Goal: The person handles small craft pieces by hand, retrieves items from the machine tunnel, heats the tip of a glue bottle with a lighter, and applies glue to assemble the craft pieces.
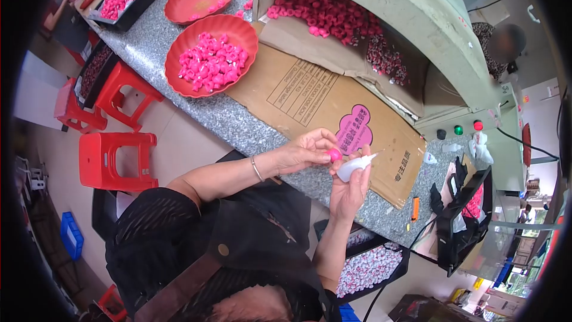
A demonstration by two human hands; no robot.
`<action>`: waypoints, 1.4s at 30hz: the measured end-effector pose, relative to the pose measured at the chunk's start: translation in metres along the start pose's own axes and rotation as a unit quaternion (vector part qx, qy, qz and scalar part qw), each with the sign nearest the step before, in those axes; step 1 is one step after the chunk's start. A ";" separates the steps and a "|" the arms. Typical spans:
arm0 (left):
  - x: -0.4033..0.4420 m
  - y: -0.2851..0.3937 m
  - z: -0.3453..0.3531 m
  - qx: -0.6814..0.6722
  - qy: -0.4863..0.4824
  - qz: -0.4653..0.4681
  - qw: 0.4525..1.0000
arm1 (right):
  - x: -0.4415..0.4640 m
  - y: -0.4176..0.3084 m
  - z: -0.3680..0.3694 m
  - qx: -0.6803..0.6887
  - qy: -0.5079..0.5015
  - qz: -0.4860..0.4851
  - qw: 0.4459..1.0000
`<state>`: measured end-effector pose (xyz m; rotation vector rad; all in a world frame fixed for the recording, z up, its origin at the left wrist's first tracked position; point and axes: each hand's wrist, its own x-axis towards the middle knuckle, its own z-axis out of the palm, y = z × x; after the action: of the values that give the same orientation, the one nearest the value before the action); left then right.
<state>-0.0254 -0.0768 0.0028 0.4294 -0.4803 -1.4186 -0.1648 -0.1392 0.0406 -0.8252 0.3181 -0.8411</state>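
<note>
My left hand point(307, 152), with a bracelet at the wrist, pinches a small round pink piece point(334, 155) between its fingertips. Right beside it, my right hand point(350, 194) is closed around a white squeeze bottle point(350, 169) with a narrow nozzle, tilted up to the right. Both hands are above the near edge of a flat cardboard sheet point(286, 92) on the speckled counter. A red scalloped bowl point(252, 40) holding many pink pieces point(211, 62) stands to the left of the sheet.
Behind the cardboard, a pale machine housing point(411, 0) holds a heap of pink pieces. Another red bowl point(173, 9) and a black tray point(128, 21) stand at upper left. An orange lighter point(415, 209) and a black bin point(447, 241) are at right. Red stools point(113, 176) stand left; a person point(497, 48) is beyond.
</note>
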 end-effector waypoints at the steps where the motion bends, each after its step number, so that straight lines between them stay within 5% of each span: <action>1: -0.004 0.004 0.002 -0.008 0.020 -0.011 1.000 | -0.002 -0.001 0.002 -0.016 0.011 0.006 1.000; 12: -0.019 0.001 -0.018 0.012 0.047 0.002 0.999 | -0.041 -0.026 -0.011 -0.358 0.048 -0.079 0.929; 20: -0.019 0.006 -0.014 0.031 0.057 0.014 0.998 | -0.047 -0.026 -0.015 -0.311 0.147 -0.143 0.928; 26: -0.019 0.011 -0.012 0.046 0.097 -0.026 0.994 | -0.040 -0.023 -0.011 -0.318 0.110 -0.195 0.921; 38: -0.013 0.003 -0.021 0.113 0.028 0.011 0.993 | -0.038 -0.021 -0.013 -0.245 0.128 -0.180 0.944; 42: -0.014 0.006 -0.018 0.098 0.034 -0.007 0.995 | -0.037 -0.026 -0.005 -0.332 0.102 -0.203 0.915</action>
<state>-0.0112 -0.0619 -0.0095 0.6385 -0.5636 -1.3700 -0.2048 -0.1239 0.0551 -1.4749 0.6528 -1.2381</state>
